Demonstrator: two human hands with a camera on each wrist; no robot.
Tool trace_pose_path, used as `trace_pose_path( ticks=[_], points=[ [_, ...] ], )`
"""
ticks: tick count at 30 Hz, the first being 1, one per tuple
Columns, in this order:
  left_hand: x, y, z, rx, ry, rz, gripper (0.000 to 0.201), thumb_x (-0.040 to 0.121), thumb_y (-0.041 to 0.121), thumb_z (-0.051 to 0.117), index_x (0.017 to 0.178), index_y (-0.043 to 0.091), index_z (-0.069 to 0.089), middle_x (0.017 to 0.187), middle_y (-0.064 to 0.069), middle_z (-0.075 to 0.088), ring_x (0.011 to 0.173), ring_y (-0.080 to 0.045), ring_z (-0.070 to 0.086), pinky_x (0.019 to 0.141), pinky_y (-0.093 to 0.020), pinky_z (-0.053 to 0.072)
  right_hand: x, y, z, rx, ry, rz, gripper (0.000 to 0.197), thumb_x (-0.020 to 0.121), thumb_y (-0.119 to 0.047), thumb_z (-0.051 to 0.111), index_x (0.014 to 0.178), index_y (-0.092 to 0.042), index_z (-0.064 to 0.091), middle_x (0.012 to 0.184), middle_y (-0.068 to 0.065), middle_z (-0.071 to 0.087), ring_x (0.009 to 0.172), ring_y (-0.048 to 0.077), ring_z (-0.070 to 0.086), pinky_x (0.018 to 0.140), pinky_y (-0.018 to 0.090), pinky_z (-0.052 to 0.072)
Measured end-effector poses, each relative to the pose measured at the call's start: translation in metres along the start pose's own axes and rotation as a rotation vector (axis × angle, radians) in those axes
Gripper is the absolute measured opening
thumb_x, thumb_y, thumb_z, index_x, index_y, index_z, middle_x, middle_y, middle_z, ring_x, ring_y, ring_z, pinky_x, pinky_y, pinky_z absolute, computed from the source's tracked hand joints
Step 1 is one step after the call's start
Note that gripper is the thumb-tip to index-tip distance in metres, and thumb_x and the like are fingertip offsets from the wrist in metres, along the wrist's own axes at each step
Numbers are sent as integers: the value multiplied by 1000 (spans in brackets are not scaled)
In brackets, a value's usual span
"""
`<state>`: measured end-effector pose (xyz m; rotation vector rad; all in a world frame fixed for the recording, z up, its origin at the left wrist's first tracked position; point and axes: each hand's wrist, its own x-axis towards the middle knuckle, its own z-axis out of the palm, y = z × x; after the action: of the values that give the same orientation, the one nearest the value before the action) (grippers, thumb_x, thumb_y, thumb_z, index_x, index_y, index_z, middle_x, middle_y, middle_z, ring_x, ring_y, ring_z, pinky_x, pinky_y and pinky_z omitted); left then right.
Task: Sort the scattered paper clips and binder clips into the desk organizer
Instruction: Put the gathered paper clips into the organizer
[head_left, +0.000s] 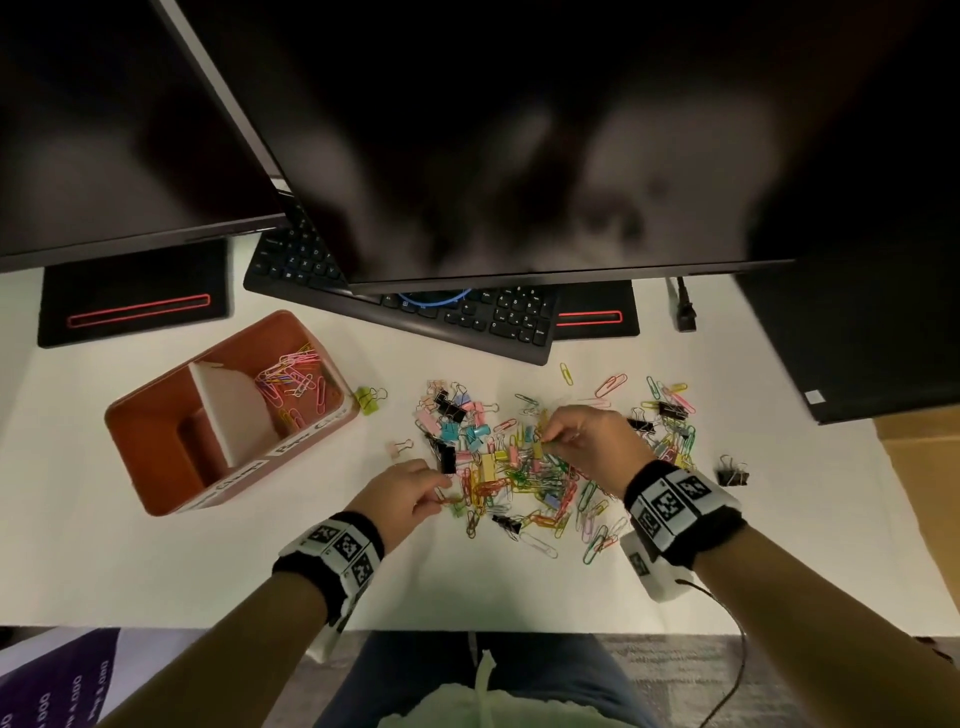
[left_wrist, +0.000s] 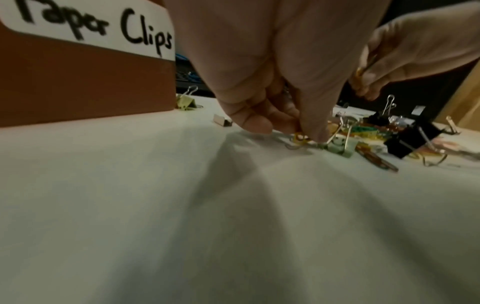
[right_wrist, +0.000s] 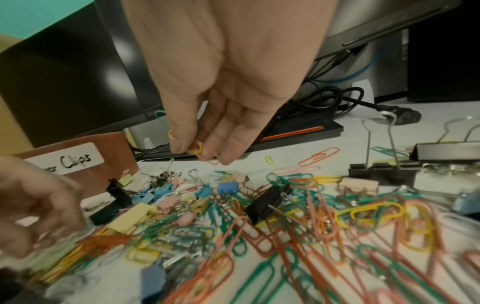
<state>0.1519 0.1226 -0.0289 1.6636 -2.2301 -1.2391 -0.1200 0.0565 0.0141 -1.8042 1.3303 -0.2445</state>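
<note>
A heap of coloured paper clips and binder clips (head_left: 524, 467) (right_wrist: 259, 216) lies scattered on the white desk. An orange desk organizer (head_left: 156, 431) stands to its left, its "Paper Clips" compartment (head_left: 296, 384) holding several clips. My left hand (head_left: 415, 488) (left_wrist: 298, 131) reaches down at the heap's left edge and pinches a yellow paper clip (left_wrist: 298, 138) against the desk. My right hand (head_left: 550, 441) (right_wrist: 200, 152), raised above the heap's middle, pinches a few paper clips (right_wrist: 198, 149), yellow and pink, between thumb and fingers.
A black keyboard (head_left: 415, 306) and two dark monitors (head_left: 519, 156) stand behind the heap. Stray binder clips lie apart: a yellow one (head_left: 369, 400) by the organizer, a black one (head_left: 732, 475) at the right. The desk's front edge runs near my forearms.
</note>
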Motion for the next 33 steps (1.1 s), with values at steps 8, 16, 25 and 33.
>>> trace_pose_path(
  ticks=[8, 16, 25, 33],
  points=[
    [7, 1, 7, 73, 72, -2, 9, 84, 17, 63, 88, 8, 66, 95, -3, 55, 85, -15, 53, 79, -25, 46, -15, 1, 36, -302, -257, -165, 8, 81, -7, 65, 80, -15, 63, 99, -5, 60, 87, 12, 61, 79, 25, 54],
    [8, 4, 2, 97, 67, -99, 12, 90, 16, 54, 97, 9, 60, 96, -6, 61, 86, -18, 51, 79, -26, 41, 6, -4, 44, -389, -79, -183, 8, 79, -3, 65, 77, -11, 64, 90, 6, 69, 85, 27, 62, 80, 38, 54],
    [11, 4, 4, 39, 58, -167, 17, 90, 17, 54, 102, 10, 64, 102, -4, 61, 95, -19, 55, 82, -21, 39, 17, -10, 38, -363, -187, -42, 9, 88, -17, 60, 95, -12, 62, 95, 5, 64, 88, 23, 56, 82, 33, 49],
    [1, 8, -9, -80, 149, -86, 5, 84, 8, 61, 87, 7, 66, 79, 6, 49, 72, -10, 46, 72, -22, 37, 20, -14, 25, -262, -125, -42, 13, 87, -16, 62, 99, -11, 65, 100, 6, 63, 91, 23, 58, 82, 37, 50]
  ],
)
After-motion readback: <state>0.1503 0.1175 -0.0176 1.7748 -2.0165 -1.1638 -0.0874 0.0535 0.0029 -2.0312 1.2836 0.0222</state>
